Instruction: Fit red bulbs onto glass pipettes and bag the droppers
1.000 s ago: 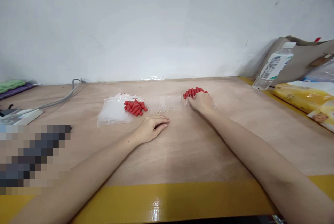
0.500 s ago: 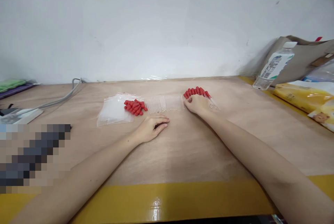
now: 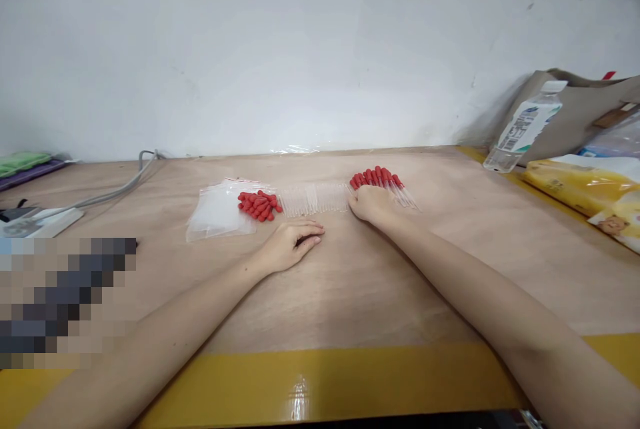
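My left hand [image 3: 290, 246] rests on the table, fingers stretched out, thumb apart, nothing held. Just beyond it lies a row of clear glass dropper tubes [image 3: 313, 200]. A heap of red rubber bulbs [image 3: 260, 206] sits left of the row, partly over clear zip-lock bags [image 3: 215, 212]. At the right end of the tubes is my right hand [image 3: 371, 204], palm down, with its fingers curled together. Its fingertips are close to the last tube; what they grip, if anything, is hidden. Droppers with red bulbs [image 3: 383, 176] lie fanned behind and beside this hand, partly covered by it.
A water bottle [image 3: 525, 126] leans against a grey bag [image 3: 580, 106] at the back right, beside a yellow packet [image 3: 580, 182]. On the left, a grey cable [image 3: 115, 188] runs to a white power strip [image 3: 55, 221]. A white wall [image 3: 320, 49] bounds the table behind.
My right hand has shifted slightly left and toward me, to the right end of the tube row. The left hand stays in place.
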`<state>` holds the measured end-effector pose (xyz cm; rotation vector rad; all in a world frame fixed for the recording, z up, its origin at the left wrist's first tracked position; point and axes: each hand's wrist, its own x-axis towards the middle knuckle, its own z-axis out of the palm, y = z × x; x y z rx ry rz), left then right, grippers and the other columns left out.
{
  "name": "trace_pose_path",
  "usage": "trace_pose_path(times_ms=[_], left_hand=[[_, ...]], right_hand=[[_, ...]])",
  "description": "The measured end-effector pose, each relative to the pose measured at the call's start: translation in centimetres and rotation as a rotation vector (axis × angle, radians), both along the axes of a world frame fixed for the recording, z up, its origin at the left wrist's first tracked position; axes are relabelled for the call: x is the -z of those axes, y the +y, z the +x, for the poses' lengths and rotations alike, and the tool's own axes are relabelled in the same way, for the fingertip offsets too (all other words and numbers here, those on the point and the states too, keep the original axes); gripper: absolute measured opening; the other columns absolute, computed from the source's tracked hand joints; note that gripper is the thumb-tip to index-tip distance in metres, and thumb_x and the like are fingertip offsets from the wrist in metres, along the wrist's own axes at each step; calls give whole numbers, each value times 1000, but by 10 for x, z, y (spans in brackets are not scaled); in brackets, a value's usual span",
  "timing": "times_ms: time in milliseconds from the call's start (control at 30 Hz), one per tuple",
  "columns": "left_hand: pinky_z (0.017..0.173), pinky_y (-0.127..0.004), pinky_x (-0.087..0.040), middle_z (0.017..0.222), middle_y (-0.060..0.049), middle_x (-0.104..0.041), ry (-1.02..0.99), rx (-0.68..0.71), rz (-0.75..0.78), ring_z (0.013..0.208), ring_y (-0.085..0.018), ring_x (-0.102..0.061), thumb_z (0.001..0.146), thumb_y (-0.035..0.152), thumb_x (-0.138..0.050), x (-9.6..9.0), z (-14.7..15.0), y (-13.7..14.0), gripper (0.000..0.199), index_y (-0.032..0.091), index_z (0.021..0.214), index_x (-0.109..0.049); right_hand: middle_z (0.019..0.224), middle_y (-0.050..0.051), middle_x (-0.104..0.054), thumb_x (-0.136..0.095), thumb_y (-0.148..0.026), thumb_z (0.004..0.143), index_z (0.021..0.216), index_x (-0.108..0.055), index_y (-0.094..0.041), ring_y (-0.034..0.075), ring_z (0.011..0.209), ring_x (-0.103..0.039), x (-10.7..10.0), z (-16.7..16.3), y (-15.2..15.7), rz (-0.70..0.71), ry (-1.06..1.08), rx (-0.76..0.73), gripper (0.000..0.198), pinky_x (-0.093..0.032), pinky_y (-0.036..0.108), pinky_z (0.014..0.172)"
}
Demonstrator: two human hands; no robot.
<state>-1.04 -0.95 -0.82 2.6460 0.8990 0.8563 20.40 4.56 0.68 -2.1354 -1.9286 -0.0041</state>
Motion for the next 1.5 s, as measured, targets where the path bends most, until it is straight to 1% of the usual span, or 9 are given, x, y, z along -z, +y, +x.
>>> trace_pose_path(times_ms=[167, 367, 467, 567, 633, 1100, 1200, 1367, 1500], left_hand=[[91, -37, -46, 104, -7, -66, 7, 11, -8, 103, -19, -58, 84, 24, -49, 0, -1, 0, 23, 18, 101, -65], [83, -34, -47, 100, -5, -66, 27, -45, 43, 94, -18, -59, 84, 26, -50, -2, 1, -1, 21, 19, 98, -65], [78, -40, -42, 86, -7, -64, 82, -330, 239, 87, -23, -55, 81, 28, -53, -10, -7, 6, 18, 19, 85, -67], [78, -46, -34, 87, -10, -59, 110, -671, 416, 91, -29, -48, 79, 29, -53, -18, -22, 19, 17, 19, 81, -68], [78, -47, -31, 90, -11, -57, 129, -774, 446, 92, -31, -45, 77, 30, -55, -22, -32, 27, 18, 19, 78, -68], [80, -48, -27, 89, -10, -60, 127, -786, 464, 92, -29, -46, 82, 28, -49, -14, -39, 39, 19, 20, 78, -66], [83, -46, -30, 92, -10, -59, 4, -700, 442, 95, -27, -46, 84, 27, -46, -19, -35, 29, 17, 19, 86, -62], [78, -31, -44, 94, -8, -58, -58, -185, 216, 88, -17, -54, 88, 21, -39, -19, -20, 3, 17, 16, 94, -55], [78, -29, -47, 95, -7, -62, 44, 102, 53, 88, -16, -58, 86, 17, -39, -15, -13, -10, 20, 17, 95, -57]], right_hand=[[71, 14, -63, -46, -31, 78, 72, -65, -15, 29, 76, -60, -1, 7, -25, 26, -9, -103, 26, -41, 37, 63], [67, 3, -63, -54, -31, 69, 63, -61, -21, 22, 69, -57, -2, 29, -61, -14, 42, -135, 13, -36, 31, 59], [69, 0, -63, -58, -34, 66, 72, -60, -22, 18, 67, -56, 0, 36, -67, 5, 130, -148, 13, -34, 27, 56], [70, 0, -61, -59, -44, 67, 78, -58, -22, 16, 65, -54, 5, 36, -67, 34, 210, -138, 25, -31, 25, 52], [70, 0, -61, -56, -49, 69, 77, -57, -22, 16, 64, -54, 9, 34, -66, 48, 224, -135, 29, -30, 25, 51], [71, 2, -62, -49, -43, 78, 76, -58, -21, 16, 66, -54, 16, 29, -67, 76, 182, -147, 24, -28, 26, 50], [70, 1, -62, -48, -41, 78, 76, -57, -21, 16, 66, -54, 17, 29, -68, 71, 183, -152, 22, -28, 26, 50], [73, 1, -61, -47, -37, 80, 78, -55, -21, 15, 66, -53, 20, 34, -69, 82, 177, -231, 18, -30, 26, 52], [83, 3, -59, -48, -29, 81, 78, -54, -19, 15, 75, -52, 21, 41, -70, 144, 159, -461, 12, -36, 26, 63]])
